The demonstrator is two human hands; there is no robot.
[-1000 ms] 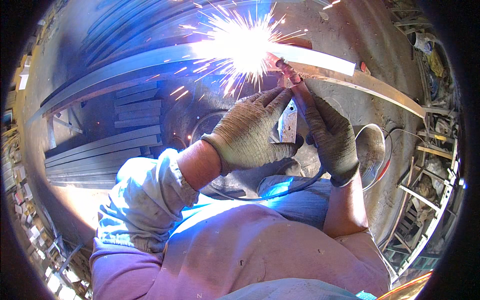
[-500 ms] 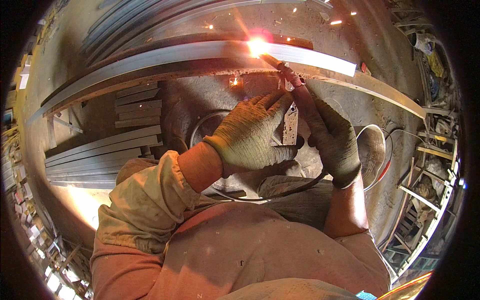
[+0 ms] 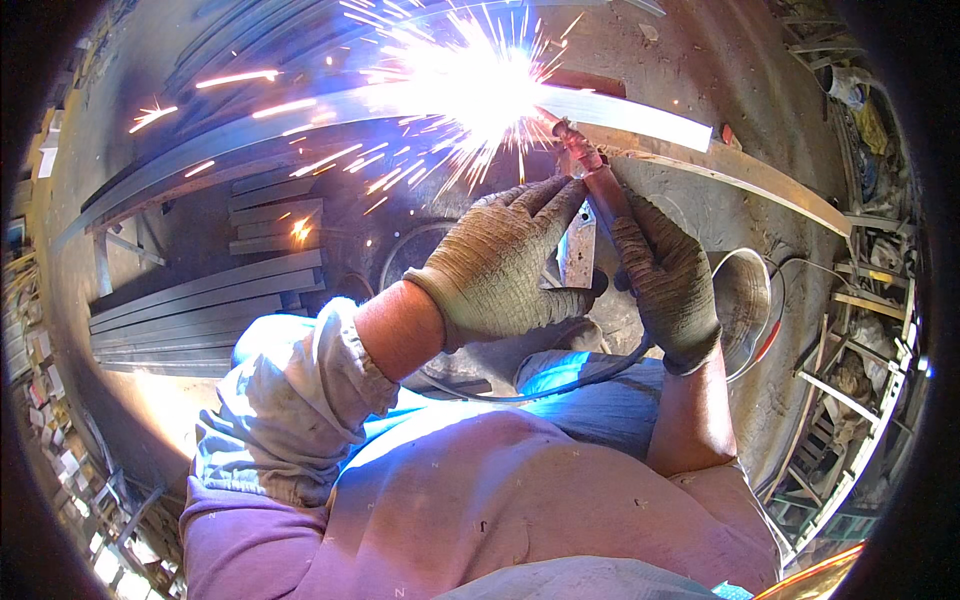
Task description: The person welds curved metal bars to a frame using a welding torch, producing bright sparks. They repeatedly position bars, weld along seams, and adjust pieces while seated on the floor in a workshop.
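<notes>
My right hand, in a ribbed work glove, is closed around the handle of a welding torch with a reddish-brown neck. The torch tip points up and left at a light metal bar, where a white-blue glare and sparks hide the contact point. My left hand, gloved too, has its fingers stretched toward the torch neck, seemingly touching it. Its thumb stands apart from the fingers. A narrow metal plate with holes shows between the hands; whether the left hand touches it I cannot tell.
A long rusty beam runs along below the light bar. Grey metal lengths lie stacked at left. A dark cable curves under my hands. At right are a round container and a metal frame.
The small orange-white glow at the torch tip has grown into a large white-blue glare, throwing many sparks up and left. Both hands stay nearly in place.
</notes>
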